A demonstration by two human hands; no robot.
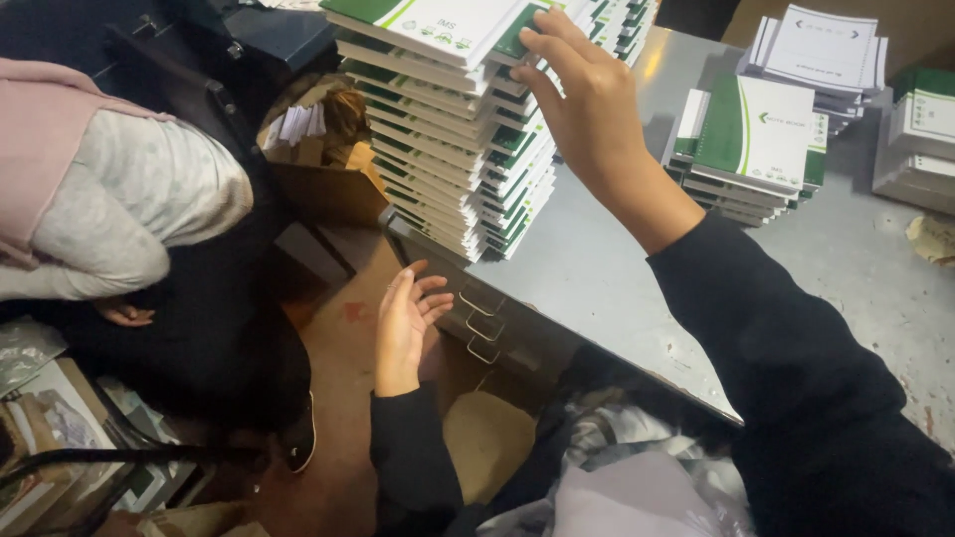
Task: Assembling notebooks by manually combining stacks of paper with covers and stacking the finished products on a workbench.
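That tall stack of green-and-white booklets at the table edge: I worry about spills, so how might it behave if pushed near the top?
The tall stack probably tips or fans out: its layers already sit staggered, close to the table corner. The glossy-looking covers likely slide over each other. The right hand rests its fingers on the top booklets; the left hand hangs open below.

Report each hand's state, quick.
Left hand: open, empty, beside the desk.
Right hand: fingers on the top booklet of the tall stack; firm grip cannot be told.
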